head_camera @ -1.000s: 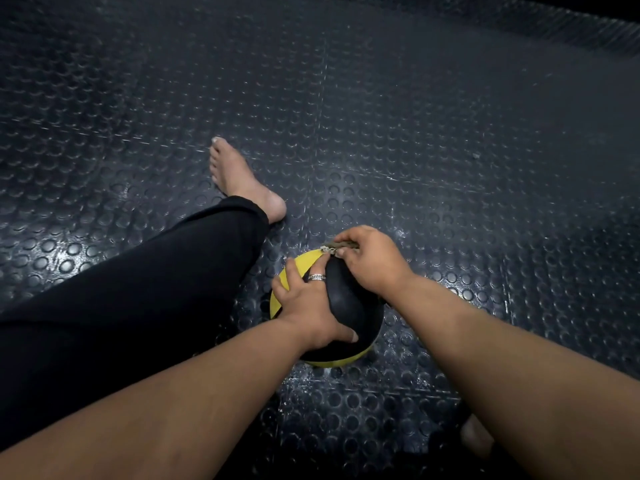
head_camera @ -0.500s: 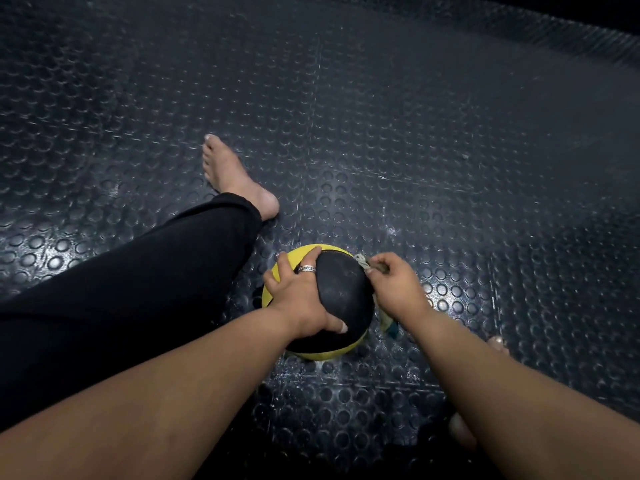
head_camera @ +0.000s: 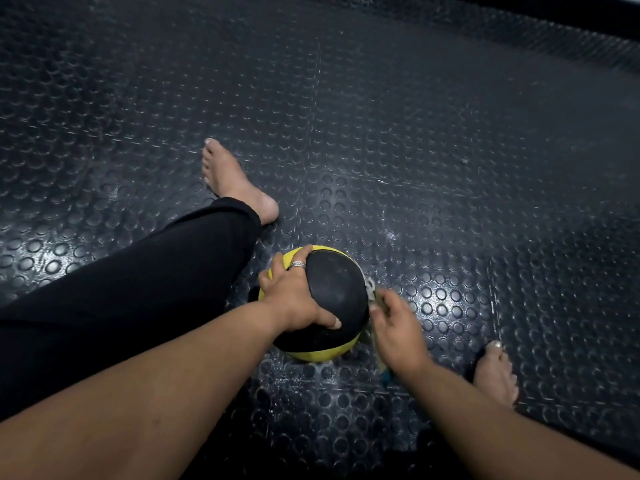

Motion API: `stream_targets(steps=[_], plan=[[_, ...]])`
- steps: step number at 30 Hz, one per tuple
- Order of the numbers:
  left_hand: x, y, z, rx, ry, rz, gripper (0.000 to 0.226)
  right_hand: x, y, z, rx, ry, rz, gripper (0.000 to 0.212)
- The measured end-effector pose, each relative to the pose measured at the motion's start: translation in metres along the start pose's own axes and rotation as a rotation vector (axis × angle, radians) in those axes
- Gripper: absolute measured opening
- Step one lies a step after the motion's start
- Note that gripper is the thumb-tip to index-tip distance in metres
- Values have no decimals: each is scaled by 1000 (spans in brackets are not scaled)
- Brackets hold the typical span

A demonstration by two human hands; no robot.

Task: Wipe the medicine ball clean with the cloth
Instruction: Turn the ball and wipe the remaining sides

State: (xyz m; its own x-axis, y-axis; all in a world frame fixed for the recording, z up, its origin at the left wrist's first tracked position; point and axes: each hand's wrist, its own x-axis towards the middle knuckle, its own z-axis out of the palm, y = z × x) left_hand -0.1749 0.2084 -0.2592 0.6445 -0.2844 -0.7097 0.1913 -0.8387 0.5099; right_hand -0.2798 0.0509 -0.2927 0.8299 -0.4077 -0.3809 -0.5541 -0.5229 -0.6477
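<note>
Head cam, only view. The ball [head_camera: 332, 292], black w/ yellow bands, sits on the studded floor [head_camera: 450, 168], just right of your bent leg [head_camera: 138, 289].

Your left hand [head_camera: 294, 299] is spread over the ball's left-top, fingers curved on its surface & thumb pressed on the near face: it grips the ball to steady it. Ring on one finger.

Your right hand [head_camera: 398, 330] is at the ball's right flank, fingers curled around the cloth [head_camera: 371, 289]. Only bits of cloth show: a pale scrap above the fingers touching the ball's right edge, and a bluish end below the wrist. How much cloth actually lies flat on the ball, can't tell; the hand is motion-blurred.

Doing this step well, as I judge it:
- Keep the left hand firm so the ball doesn't roll on the studs.
- Spread the cloth under your palm rather than bunching it, for more contact per stroke.
- Work the right flank down to the floor line, then turn the ball w/ the left hand to reach the underside & the patch your left palm covers.
- Overlap strokes across black/yellow seams, where dirt prob. collects.

Writing: none readable. No logo or weight mark visible on the ball; cloth pattern too small to make out.
</note>
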Motion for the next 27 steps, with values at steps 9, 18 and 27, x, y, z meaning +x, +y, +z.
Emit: stream_targets(steps=[9,18,27], plan=[[2,-2,6,82,-27,8,134,36,-69,5,-163,96,-256,33],[8,-6,-7,43,-16,10,132,-8,-23,2,-171,166,-435,32],[10,-3,-6,106,-38,-4,135,51,-76,5,-329,42,-395,32]])
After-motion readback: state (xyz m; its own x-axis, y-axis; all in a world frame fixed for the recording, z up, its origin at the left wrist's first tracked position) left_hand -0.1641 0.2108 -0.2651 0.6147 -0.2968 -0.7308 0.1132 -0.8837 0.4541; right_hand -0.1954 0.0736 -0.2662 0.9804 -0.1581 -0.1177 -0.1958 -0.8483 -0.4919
